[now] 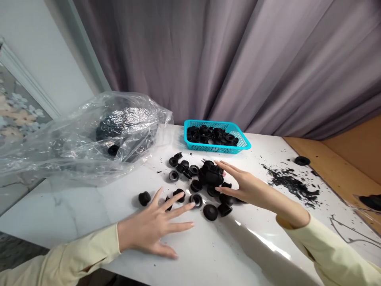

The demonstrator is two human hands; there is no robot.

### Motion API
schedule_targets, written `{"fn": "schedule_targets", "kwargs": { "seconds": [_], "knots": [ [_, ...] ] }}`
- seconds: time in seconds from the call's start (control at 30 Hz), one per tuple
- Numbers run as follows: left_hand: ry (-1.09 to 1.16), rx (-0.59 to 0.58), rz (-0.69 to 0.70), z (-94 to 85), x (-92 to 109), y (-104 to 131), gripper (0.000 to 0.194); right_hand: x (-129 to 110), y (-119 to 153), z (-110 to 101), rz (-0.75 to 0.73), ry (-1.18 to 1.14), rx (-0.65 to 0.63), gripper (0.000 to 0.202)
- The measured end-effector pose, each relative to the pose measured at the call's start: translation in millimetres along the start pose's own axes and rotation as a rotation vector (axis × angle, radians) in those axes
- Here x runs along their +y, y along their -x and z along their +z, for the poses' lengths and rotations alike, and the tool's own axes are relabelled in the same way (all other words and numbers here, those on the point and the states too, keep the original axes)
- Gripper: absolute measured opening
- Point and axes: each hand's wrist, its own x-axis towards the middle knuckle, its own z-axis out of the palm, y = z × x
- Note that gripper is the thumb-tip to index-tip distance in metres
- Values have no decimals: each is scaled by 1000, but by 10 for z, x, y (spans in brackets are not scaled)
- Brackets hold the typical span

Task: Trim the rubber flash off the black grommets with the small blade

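Observation:
Loose black rubber pieces (210,212), ring-flanged and some ribbed like small bellows or plugs, lie scattered and heaped on the white marble-patterned table. My left hand (159,222) is spread flat with fingers apart at the near left of the scatter, its fingertips close beside several pieces. Curved along the right side of the heap (212,174), my right hand (238,184) has its thumb and fingers apart, reaching around the pieces. Whether its fingertips press on any piece I cannot tell. A small pointed metal tip (204,160) shows behind the heap, the rest of it hidden.
A turquoise basket (214,149) full of similar pieces stands at the back. At the left lies a big clear plastic bag (133,119) with black pieces inside. Black trimmings (291,184) litter the right side, near a black ring (302,160) and a wooden board (333,167).

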Motion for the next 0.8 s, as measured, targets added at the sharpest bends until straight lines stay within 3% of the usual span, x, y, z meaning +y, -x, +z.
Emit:
{"fn": "schedule_targets", "kwargs": {
  "seconds": [0.13, 0.23, 0.33, 0.4, 0.5, 0.63, 0.7, 0.8],
  "knots": [
    [-280, 249, 134, 60, -215, -70, 40, -30, -72, -73, 9, 58, 15, 67],
    [-465, 478, 128, -19, -361, -146, 33, -63, -77, -159, 9, 86, 24, 66],
    [-574, 545, 119, -102, -391, -78, 30, -23, 68, -207, 9, 114, 9, 68],
    [-585, 537, 99, -135, -386, 89, 31, 57, 268, -175, -33, 161, -46, 75],
    [-556, 522, 56, -164, -444, 488, 36, 218, 639, -21, -125, 205, -118, 87],
    [-491, 503, -76, -205, -638, 994, 39, 373, 931, 201, -62, 262, -92, 92],
    [-342, 641, -153, -222, -719, 1096, 37, 364, 898, 233, -55, 285, -9, 84],
    [64, 991, -279, -235, -767, 984, 26, 175, 670, 177, -149, 334, 146, 70]
  ]
}}
